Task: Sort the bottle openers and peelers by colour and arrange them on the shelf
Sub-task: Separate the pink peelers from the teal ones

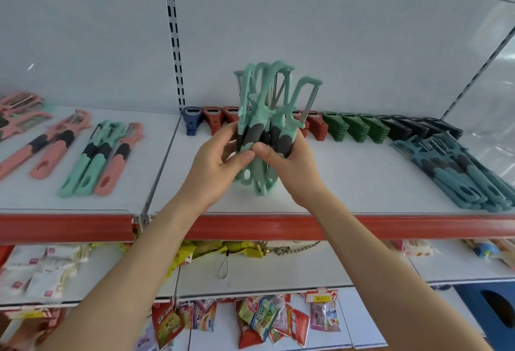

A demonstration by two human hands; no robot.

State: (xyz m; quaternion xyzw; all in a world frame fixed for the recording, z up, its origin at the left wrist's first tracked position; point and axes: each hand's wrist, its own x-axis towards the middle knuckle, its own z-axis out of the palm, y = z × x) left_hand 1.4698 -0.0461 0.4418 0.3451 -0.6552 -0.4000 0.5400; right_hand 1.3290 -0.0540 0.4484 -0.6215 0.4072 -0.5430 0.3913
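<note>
Mint-green peelers (267, 116) bunched upright over the middle of the shelf (348, 183), blade heads up, hanging holes down, tails just above or touching the board, hard to tell which. Gripped from both sides: left hand (220, 166) curled round the dark grip sections on the left of the bunch, thumb laid across the front; right hand (289, 166) wrapped round the right side, thumb tip up against the left thumb. Looks like squaring up the bundle before laying it down. To do it well: tap the tails level, turn every blade the same way, keep fingers low on the rubber grips and clear of the metal edges, then lower the lot flat as one block, not as a loose fan. Bare shelf just below and to the right of the hands, probably the landing spot, well short of the teal-blue peelers (457, 175) lying at the far right. Behind the bunch, along the back wall (362, 44), a row in colour runs: blue bottle opener (192, 123), red bottle openers (216, 123), green bottle openers (354, 129), black bottle openers (418, 127), part of the red run hidden by the bunch. Off to the left, stray mint peelers (89, 161) lying flat right beside pink peelers (117, 161), not yet sorted, worth adding to the same group. Lower down, red edge strip (390, 225) and snack packets (262, 320) on the shelves beneath
</note>
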